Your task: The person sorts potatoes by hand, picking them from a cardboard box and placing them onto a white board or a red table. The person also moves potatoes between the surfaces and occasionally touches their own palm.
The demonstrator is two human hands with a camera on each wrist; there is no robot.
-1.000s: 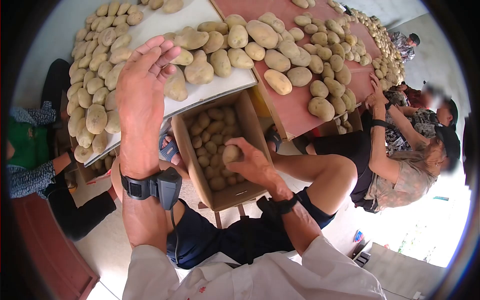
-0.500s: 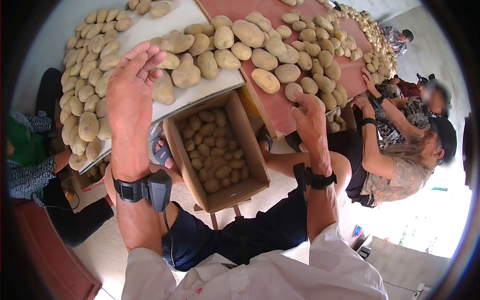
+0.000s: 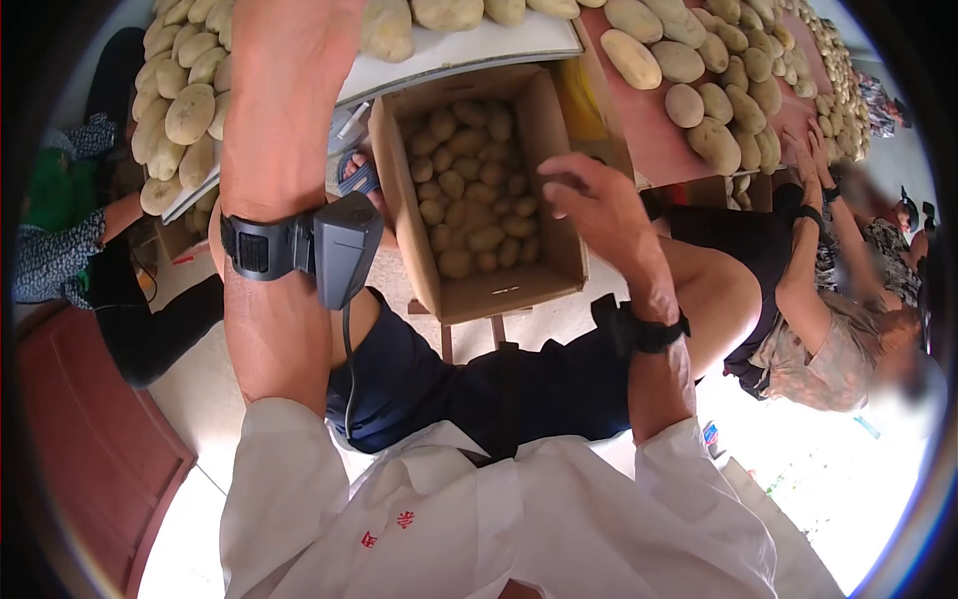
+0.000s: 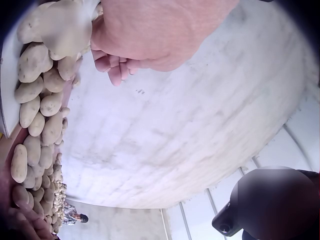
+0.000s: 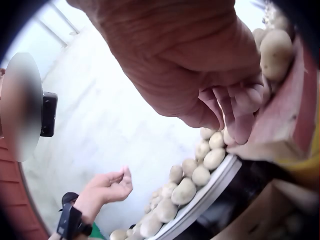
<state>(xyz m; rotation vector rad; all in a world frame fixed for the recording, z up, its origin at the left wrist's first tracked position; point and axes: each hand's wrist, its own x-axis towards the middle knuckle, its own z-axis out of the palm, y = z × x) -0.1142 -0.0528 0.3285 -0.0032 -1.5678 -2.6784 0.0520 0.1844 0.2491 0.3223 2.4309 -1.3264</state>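
In the head view my right hand (image 3: 597,205) hovers beside the right wall of a cardboard box (image 3: 529,290), its fingers loosely bent and holding nothing. Inside the box lie many small potatoes (image 3: 486,238). My left hand (image 3: 299,40) is raised at the top edge of that view, over the white tabletop (image 3: 469,45), with its fingers cut off. The right wrist view shows this left hand (image 5: 106,191) empty, fingers relaxed. A round potato (image 3: 685,105) lies at the near side of the group on the red tabletop (image 3: 654,150).
Larger potatoes (image 3: 190,112) are heaped on the white tabletop's left part, and more line its edge. A seated person (image 3: 813,339) works at the red table on the right. Another person's sleeve (image 3: 60,265) shows at left. The box stands between my knees.
My right hand took a small potato out of the box, set it on the red tabletop, let go and came back towards the box. The head view has tilted down; my left hand stays raised.
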